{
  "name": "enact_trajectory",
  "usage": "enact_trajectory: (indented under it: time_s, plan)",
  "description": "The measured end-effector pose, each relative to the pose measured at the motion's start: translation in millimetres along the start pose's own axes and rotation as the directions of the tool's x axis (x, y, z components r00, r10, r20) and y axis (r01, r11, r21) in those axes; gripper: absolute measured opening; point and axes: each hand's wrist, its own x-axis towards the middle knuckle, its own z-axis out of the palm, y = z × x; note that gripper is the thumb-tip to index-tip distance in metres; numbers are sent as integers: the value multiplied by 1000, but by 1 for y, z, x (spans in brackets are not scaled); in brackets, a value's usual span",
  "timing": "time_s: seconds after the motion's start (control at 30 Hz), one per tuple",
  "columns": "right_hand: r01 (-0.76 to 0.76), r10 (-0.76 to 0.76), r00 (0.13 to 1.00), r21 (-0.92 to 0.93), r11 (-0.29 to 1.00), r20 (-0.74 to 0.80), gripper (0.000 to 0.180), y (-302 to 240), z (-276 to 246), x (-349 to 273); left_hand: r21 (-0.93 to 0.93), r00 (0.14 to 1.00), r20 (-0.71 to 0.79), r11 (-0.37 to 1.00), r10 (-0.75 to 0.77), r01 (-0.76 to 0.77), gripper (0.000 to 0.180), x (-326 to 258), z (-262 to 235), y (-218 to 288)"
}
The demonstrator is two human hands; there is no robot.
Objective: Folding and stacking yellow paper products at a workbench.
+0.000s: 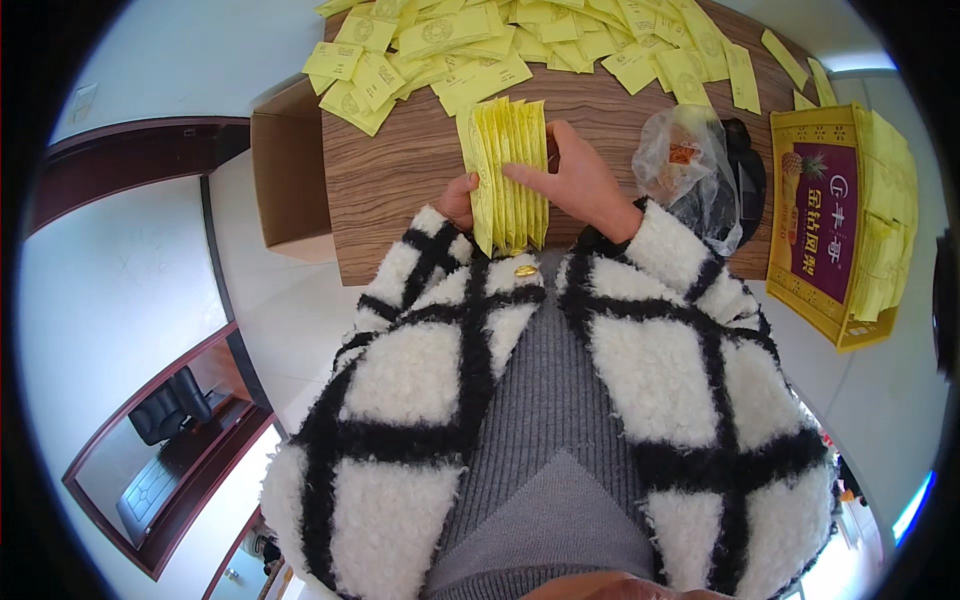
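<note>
A stack of flat yellow packets (508, 170) stands on edge over the near side of a wooden table (400, 180). My left hand (460, 198) grips the stack from its left side, with only the thumb and part of the palm showing. My right hand (575, 180) presses the stack's right face, fingers laid across the packets. Both sleeves are fluffy white with black stripes. Many loose yellow packets (480, 50) lie scattered over the far part of the table.
A crumpled clear plastic bag (690, 165) lies right of my right hand, over a dark object. Further right stands a yellow and purple carton (830, 230) with yellow packets lined along its right side. A brown cardboard box (290, 170) sits left of the table.
</note>
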Motion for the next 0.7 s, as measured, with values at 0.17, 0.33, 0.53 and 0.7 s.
enact_trajectory:
  time_s: [0.17, 0.33, 0.53, 0.7]
  plan:
    - [13, -14, 1000, -73, 997, -10, 68, -7, -5, -2, 62, 999, 14, 997, -34, 33, 83, 1, 4, 4]
    - [5, -6, 1000, -72, 997, -8, 69, 0, 0, -6, 57, 999, -10, 998, -33, 34, 82, -3, -1, -5]
    - [-4, 4, 1000, -36, 999, -20, 67, 12, 3, -1, 37, 999, 9, 999, -36, 36, 79, -1, -8, -3]
    - [0, -1, 1000, -36, 999, -9, 63, 9, 2, 3, 20, 996, 64, 998, -56, 55, 76, 0, -13, 1]
